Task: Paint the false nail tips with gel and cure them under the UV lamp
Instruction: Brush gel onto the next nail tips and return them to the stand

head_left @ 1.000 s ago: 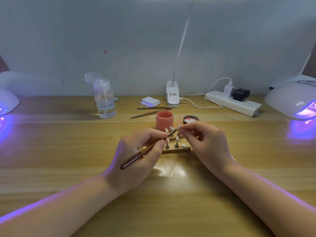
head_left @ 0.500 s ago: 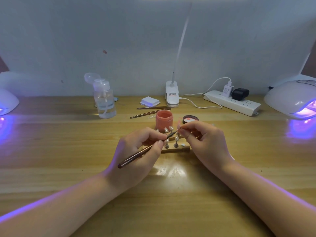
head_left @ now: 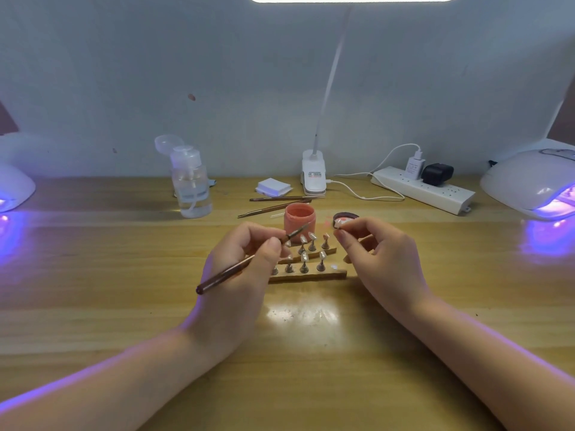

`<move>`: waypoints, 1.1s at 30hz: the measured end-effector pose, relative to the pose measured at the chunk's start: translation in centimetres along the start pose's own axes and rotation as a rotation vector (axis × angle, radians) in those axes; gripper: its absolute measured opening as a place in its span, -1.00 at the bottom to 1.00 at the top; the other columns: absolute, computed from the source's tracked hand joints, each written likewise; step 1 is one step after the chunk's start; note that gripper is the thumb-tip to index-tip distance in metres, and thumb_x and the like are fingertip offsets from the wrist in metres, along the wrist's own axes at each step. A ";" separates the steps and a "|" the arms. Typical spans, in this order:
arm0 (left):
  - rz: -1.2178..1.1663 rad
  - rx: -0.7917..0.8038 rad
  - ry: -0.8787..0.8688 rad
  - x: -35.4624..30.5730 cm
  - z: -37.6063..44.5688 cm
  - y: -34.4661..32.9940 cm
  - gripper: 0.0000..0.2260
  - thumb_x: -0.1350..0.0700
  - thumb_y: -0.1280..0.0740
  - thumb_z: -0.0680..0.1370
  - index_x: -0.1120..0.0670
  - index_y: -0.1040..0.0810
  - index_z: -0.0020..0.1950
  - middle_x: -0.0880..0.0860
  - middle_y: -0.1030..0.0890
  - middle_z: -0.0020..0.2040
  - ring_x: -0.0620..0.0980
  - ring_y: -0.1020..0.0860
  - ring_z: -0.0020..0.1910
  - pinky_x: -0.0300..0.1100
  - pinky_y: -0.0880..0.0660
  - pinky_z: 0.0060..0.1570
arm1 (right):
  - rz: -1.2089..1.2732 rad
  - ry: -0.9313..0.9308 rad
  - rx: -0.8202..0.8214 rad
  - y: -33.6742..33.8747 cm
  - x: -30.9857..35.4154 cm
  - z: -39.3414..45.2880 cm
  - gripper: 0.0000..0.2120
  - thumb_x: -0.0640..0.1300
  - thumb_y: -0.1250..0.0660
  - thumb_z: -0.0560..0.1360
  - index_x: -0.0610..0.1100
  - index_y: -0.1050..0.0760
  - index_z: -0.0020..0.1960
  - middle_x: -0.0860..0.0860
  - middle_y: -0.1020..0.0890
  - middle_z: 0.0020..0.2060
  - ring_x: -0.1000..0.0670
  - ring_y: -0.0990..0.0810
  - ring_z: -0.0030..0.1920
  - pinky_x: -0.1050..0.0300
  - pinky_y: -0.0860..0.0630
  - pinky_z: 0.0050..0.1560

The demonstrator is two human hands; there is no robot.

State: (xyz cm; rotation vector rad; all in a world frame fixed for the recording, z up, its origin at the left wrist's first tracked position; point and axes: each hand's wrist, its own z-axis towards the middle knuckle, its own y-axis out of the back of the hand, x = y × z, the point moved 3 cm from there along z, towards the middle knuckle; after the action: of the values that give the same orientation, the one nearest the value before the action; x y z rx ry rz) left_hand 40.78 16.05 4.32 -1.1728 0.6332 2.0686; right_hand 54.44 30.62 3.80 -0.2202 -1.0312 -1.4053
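Note:
My left hand (head_left: 239, 275) grips a thin brown gel brush (head_left: 249, 261), its tip pointing up and right toward the orange gel jar (head_left: 300, 223). My right hand (head_left: 379, 259) pinches a small nail tip (head_left: 339, 225) between thumb and forefinger, just in front of the jar's dark lid (head_left: 345, 217). Between my hands lies a wooden stand (head_left: 323, 274) with several nail tips (head_left: 311, 236) on short pegs. A white UV lamp (head_left: 529, 181) glows purple at the far right; another lamp (head_left: 14, 188) sits at the far left edge.
A clear pump bottle (head_left: 190, 185) stands back left. Two spare brushes (head_left: 277, 204), a white pad stack (head_left: 273, 186), a clip desk lamp (head_left: 314, 177) and a power strip (head_left: 426, 189) with plugs and cable lie along the back of the wooden table (head_left: 124, 290).
My hands have drawn apart: the right hand moved right with the nail tip, and the brush tip no longer touches it. The stand's nail tips are now uncovered.

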 end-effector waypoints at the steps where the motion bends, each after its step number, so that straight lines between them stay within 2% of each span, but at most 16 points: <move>1: -0.044 -0.042 0.057 0.1 0.0 -0.1 -0.90 0.16 -0.29 0.55 0.06 -0.60 -0.05 -0.02 -0.69 -0.18 -0.15 -0.63 -0.14 -0.37 -0.51 -0.19 | 0.003 -0.028 0.015 -0.1 0.0 -0.1 -0.95 -0.18 -0.40 0.51 -0.06 -0.61 -0.05 0.09 -0.64 -0.18 0.01 -0.63 -0.28 -0.03 -0.58 -0.20; 3: -0.128 -0.116 0.175 0.4 0.0 -0.2 -0.86 0.22 -0.26 0.60 0.08 -0.60 -0.05 -0.04 -0.69 -0.22 -0.19 -0.61 -0.17 -0.34 -0.50 -0.18 | -0.017 -0.086 0.061 -0.4 0.1 -0.3 -0.96 -0.16 -0.39 0.51 -0.05 -0.60 -0.08 0.11 -0.63 -0.21 -0.02 -0.64 -0.27 -0.08 -0.58 -0.16; 6: -0.188 -0.165 0.273 0.5 -0.2 -0.3 -0.86 0.16 -0.26 0.61 0.01 -0.61 -0.03 -0.08 -0.69 -0.19 -0.24 -0.59 -0.16 -0.19 -0.42 -0.09 | -0.072 -0.121 0.070 -0.6 0.1 -0.6 -0.97 -0.13 -0.38 0.52 -0.05 -0.60 -0.07 0.16 -0.62 -0.22 0.01 -0.63 -0.26 -0.01 -0.55 -0.13; 10: -0.260 -0.150 0.269 0.0 -0.5 -0.6 -0.87 0.15 -0.26 0.61 0.01 -0.59 0.00 -0.08 -0.70 -0.15 -0.27 -0.62 -0.09 -0.14 -0.40 -0.01 | -0.275 -0.072 0.039 -0.5 0.6 -0.8 -0.93 -0.08 -0.35 0.54 -0.04 -0.60 -0.04 0.15 -0.63 -0.20 0.13 -0.49 -0.28 0.16 -0.36 -0.25; 15: -0.293 -0.129 0.259 0.0 -0.5 -0.6 -0.87 0.16 -0.25 0.61 0.03 -0.58 0.02 -0.08 -0.69 -0.15 -0.24 -0.63 -0.05 -0.13 -0.40 0.01 | -0.426 -0.047 0.064 -0.5 1.0 -1.0 -0.90 -0.04 -0.31 0.56 -0.02 -0.58 0.00 0.11 -0.64 -0.11 0.07 -0.52 -0.18 0.15 -0.35 -0.24; 21: -0.273 -0.103 0.232 0.5 -0.4 -0.6 -0.89 0.15 -0.30 0.59 -0.02 -0.60 0.00 -0.10 -0.69 -0.09 -0.15 -0.63 0.03 -0.07 -0.40 0.06 | -0.326 -0.074 0.039 -0.6 0.6 -0.8 -0.92 -0.06 -0.34 0.55 -0.03 -0.60 -0.03 0.12 -0.66 -0.16 0.10 -0.51 -0.25 0.16 -0.30 -0.24; 23: -0.257 -0.104 0.226 0.7 0.0 -0.4 -0.91 0.09 -0.34 0.54 -0.06 -0.62 -0.03 -0.10 -0.69 -0.08 -0.12 -0.62 0.06 -0.06 -0.42 0.08 | -0.280 -0.089 0.040 -0.7 0.5 -0.6 -0.94 -0.08 -0.36 0.54 -0.04 -0.61 -0.04 0.11 -0.66 -0.19 0.09 -0.54 -0.27 0.15 -0.34 -0.23; 26: -0.253 -0.131 0.227 1.1 0.7 -0.1 -0.88 0.16 -0.29 0.60 -0.02 -0.61 0.00 -0.09 -0.69 -0.10 -0.13 -0.62 0.04 -0.04 -0.42 0.10 | -0.196 -0.116 0.046 -0.7 0.1 -0.4 -0.95 -0.09 -0.38 0.52 -0.04 -0.62 -0.06 0.16 -0.64 -0.24 0.16 -0.56 -0.28 0.22 -0.42 -0.23; 29: -0.221 -0.139 0.242 1.5 1.1 0.2 -0.84 0.17 -0.26 0.62 -0.03 -0.60 -0.01 -0.08 -0.69 -0.12 -0.15 -0.61 -0.02 -0.05 -0.40 0.03 | -0.167 -0.122 0.059 -0.8 -0.2 -0.3 -0.97 -0.08 -0.39 0.52 -0.01 -0.61 -0.08 0.22 -0.59 -0.29 0.20 -0.53 -0.34 0.37 -0.35 -0.30; 31: -0.172 -0.144 0.224 1.6 1.5 0.4 -0.85 0.17 -0.27 0.61 -0.02 -0.61 -0.03 -0.06 -0.70 -0.13 -0.16 -0.63 -0.07 -0.16 -0.46 -0.02 | -0.158 -0.126 0.053 -0.8 -0.4 -0.1 -0.97 -0.08 -0.39 0.52 0.00 -0.61 -0.09 0.22 -0.58 -0.31 0.16 -0.55 -0.31 0.36 -0.37 -0.28; 33: -0.065 -0.154 0.139 1.0 2.4 0.8 -0.87 0.19 -0.29 0.60 0.02 -0.61 -0.06 -0.09 -0.70 -0.20 -0.10 -0.57 -0.22 -0.35 -0.50 -0.20 | -0.155 -0.122 0.052 -0.8 -0.5 0.1 -0.97 -0.08 -0.39 0.51 0.00 -0.61 -0.10 0.24 -0.57 -0.32 0.17 -0.55 -0.27 0.39 -0.36 -0.28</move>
State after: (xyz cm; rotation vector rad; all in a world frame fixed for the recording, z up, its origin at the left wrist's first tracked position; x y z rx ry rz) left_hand 38.45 17.47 4.66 -1.4164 0.5003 2.0227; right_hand 53.74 30.83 3.18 -0.1928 -1.2056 -1.5174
